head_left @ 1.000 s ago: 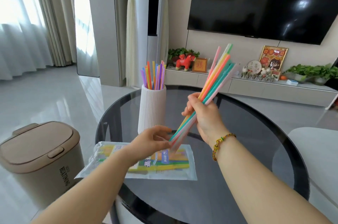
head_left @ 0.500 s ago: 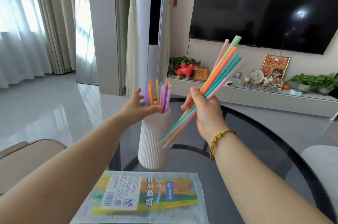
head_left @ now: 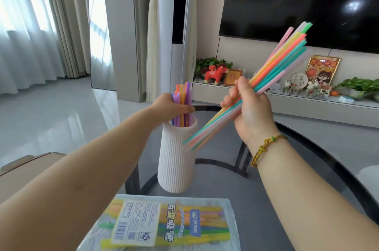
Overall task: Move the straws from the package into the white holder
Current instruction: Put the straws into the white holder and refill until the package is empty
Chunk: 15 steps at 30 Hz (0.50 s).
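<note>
A white ribbed holder [head_left: 176, 160] stands upright on the dark glass table [head_left: 256, 193], with several coloured straws [head_left: 183, 95] sticking out of its mouth. My left hand [head_left: 170, 107] is wrapped around those straws just above the rim. To the right, my right hand [head_left: 251, 111] grips a slanted bundle of pastel straws [head_left: 281, 60], whose lower ends hang beside the holder's upper right side. The clear straw package [head_left: 164, 226] lies flat at the table's near edge, with more straws inside.
A beige lidded bin [head_left: 24, 170] stands on the floor to the left of the table. Behind the table runs a low TV shelf [head_left: 287, 103] with plants and ornaments, under a wall-mounted TV [head_left: 297, 0].
My left hand went from under the bundle up to the holder and has closed around the straws standing in it. The view has moved closer and lower; the right hand's bundle stays slanted.
</note>
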Tool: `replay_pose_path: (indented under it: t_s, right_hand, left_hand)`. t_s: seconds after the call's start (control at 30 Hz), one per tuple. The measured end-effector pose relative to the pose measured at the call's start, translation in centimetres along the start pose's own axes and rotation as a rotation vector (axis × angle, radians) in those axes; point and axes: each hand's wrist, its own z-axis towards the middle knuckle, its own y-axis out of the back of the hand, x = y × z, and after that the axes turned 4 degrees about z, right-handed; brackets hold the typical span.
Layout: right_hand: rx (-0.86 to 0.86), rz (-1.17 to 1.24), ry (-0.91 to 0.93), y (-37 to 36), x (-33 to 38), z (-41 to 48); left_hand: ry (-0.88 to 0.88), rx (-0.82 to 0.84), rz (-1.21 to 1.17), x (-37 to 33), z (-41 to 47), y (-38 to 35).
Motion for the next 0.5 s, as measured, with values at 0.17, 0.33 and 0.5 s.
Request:
replay_pose_path:
  t_s: [0.17, 0.33, 0.5]
  right_hand:
    - [-0.021, 0.213, 0.005, -0.6, 1.3, 1.7]
    - [-0.11, 0.241, -0.016, -1.1, 0.1, 3.1]
    - [-0.149, 0.03, -0.009, -1.7, -1.3, 4.0]
  left_hand:
    - [-0.009, 0.047, -0.009, 0.1, 0.4, 0.6]
    - [-0.016, 0.096, -0.006, 0.2, 0.4, 0.9]
    - [-0.039, 0.117, -0.046, 0.4, 0.2, 1.2]
